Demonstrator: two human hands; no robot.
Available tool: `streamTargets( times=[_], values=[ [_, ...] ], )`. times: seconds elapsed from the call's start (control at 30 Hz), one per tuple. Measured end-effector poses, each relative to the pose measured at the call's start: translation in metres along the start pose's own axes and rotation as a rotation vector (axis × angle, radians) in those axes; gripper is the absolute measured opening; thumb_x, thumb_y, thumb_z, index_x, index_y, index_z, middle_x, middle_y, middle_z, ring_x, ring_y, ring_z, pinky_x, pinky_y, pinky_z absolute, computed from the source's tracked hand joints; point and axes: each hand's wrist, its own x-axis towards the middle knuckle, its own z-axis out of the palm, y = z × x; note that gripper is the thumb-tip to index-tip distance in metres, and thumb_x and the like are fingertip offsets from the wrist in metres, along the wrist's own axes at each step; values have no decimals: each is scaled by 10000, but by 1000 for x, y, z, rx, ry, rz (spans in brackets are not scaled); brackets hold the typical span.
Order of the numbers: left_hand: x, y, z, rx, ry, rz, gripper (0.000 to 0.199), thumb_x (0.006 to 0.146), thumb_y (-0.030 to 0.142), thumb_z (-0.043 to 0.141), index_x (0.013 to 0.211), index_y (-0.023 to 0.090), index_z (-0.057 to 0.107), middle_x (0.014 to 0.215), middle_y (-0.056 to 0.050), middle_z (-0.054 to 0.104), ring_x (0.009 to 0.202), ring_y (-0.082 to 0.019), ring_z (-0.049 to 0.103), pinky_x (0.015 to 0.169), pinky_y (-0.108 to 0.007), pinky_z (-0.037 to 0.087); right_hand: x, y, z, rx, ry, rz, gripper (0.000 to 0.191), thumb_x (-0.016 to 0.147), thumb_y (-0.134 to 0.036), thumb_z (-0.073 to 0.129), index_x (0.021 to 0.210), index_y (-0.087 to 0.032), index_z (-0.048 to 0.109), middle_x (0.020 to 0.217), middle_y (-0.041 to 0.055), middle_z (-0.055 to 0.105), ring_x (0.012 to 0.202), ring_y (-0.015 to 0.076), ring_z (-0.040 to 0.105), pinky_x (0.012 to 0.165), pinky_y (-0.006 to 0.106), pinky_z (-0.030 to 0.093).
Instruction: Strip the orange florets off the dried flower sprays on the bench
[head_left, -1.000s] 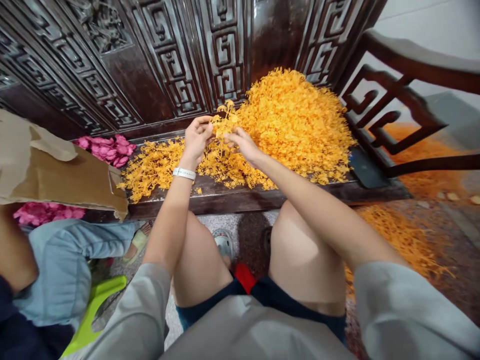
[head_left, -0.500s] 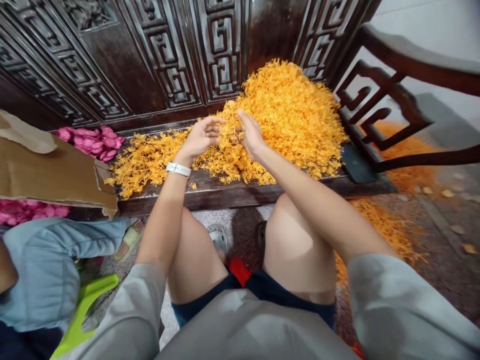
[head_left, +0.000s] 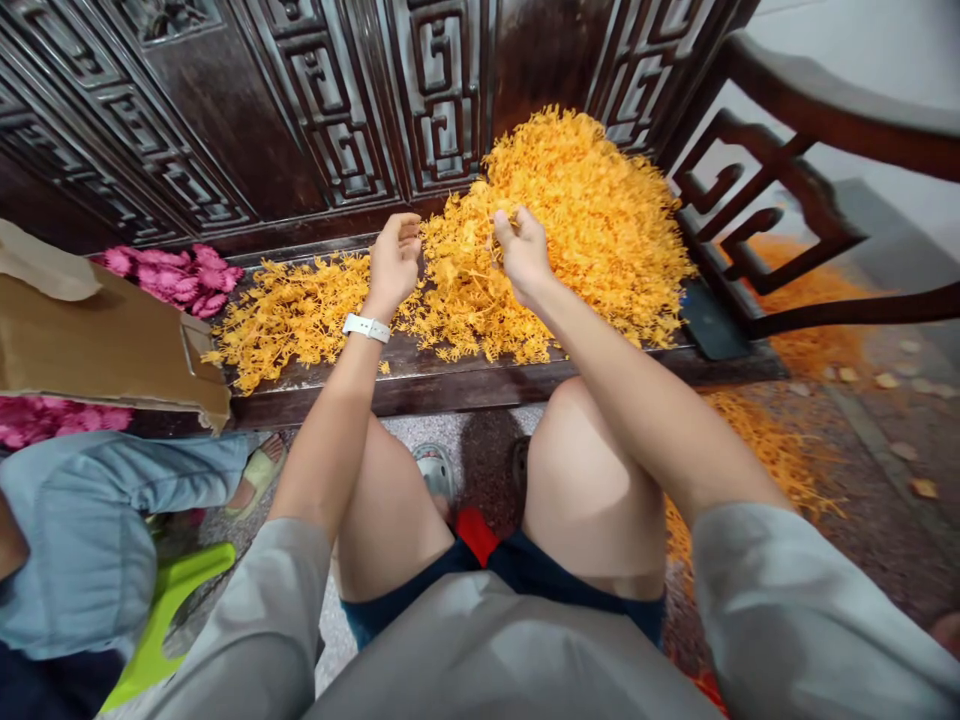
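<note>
A large heap of orange artificial flowers [head_left: 592,230] lies on a dark wooden bench seat [head_left: 330,398], with a thinner spread of the same kind [head_left: 289,320] to its left. My left hand [head_left: 395,262], with a white watch on the wrist, is over the gap between them. Its fingers are curled in, and whatever they may hold is hidden. At the front left of the heap, my right hand [head_left: 525,258] pinches with thumb and forefinger. Some orange flower strands hang right beside its fingertips, apparently from the pinch.
Pink flowers [head_left: 184,282] lie behind a cardboard box [head_left: 105,335] at the left. A carved backrest [head_left: 442,100] and armrest [head_left: 780,200] bound the bench. A dark phone-like slab [head_left: 712,320] rests by the armrest. Another person's leg [head_left: 90,520] and a green stool [head_left: 161,620] are lower left.
My hands have moved apart: the left drew back slightly and its fingers curled, while the right shifted right and closed into a pinch. The flowers between them are now more exposed.
</note>
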Motion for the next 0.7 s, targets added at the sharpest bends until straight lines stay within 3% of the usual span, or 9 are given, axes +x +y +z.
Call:
streamTargets(
  times=[0.07,0.13,0.27,0.37,0.43,0.5,0.6,0.7],
  values=[
    [0,2,6,-11,53,-12,247,1030,400,640,1226,250,650,1202,-110,697,1220,-266,665,1098,-427,500,-2,-3,-1,17,-12,8,673,931,-914,442,1015,-252,525,956,60,597,981,245,663,739,420,620],
    [-3,12,13,-50,40,-21,403,1037,613,595,1169,240,673,1146,-120,706,1185,-287,667,1082,-451,503,-5,-7,0,26,-43,-3,633,944,-880,483,1001,-252,534,948,60,590,989,248,652,755,425,617],
    [-13,41,28,-173,-153,-3,587,951,784,604,1038,214,713,1042,-115,720,1053,-277,685,965,-439,558,-12,-14,6,12,-85,-49,589,941,-846,550,967,-258,542,955,68,572,1026,260,612,820,448,614],
    [-18,48,32,-201,-275,-19,621,820,681,851,1212,224,700,1125,-118,712,1042,-270,694,920,-416,573,-12,-16,10,7,-49,-49,609,939,-865,525,966,-257,533,962,72,565,1023,257,608,822,438,606],
    [-21,43,29,-154,-346,-48,790,720,572,971,1359,239,647,1170,-131,702,1057,-285,691,918,-421,575,-10,-15,7,11,-6,-33,652,924,-907,477,987,-261,529,956,68,566,1001,252,621,785,423,602],
    [-22,33,22,-48,-390,-48,830,665,488,1013,1368,225,657,1156,-137,708,1022,-291,684,924,-438,569,-7,-13,1,16,17,-8,706,888,-957,445,1008,-266,528,940,62,572,966,247,636,739,407,594],
    [-21,18,11,131,-424,-18,451,720,377,956,1085,186,770,927,-89,719,832,-248,647,883,-444,548,1,-7,-10,33,29,11,772,824,-1012,442,1023,-270,523,934,60,590,920,236,648,681,380,567],
    [-17,8,4,154,-417,-20,142,793,283,854,803,200,739,695,-31,636,682,-202,566,803,-426,520,9,0,-19,60,60,-8,806,787,-1043,434,1018,-273,507,930,54,596,884,222,646,646,356,536]
  ],
)
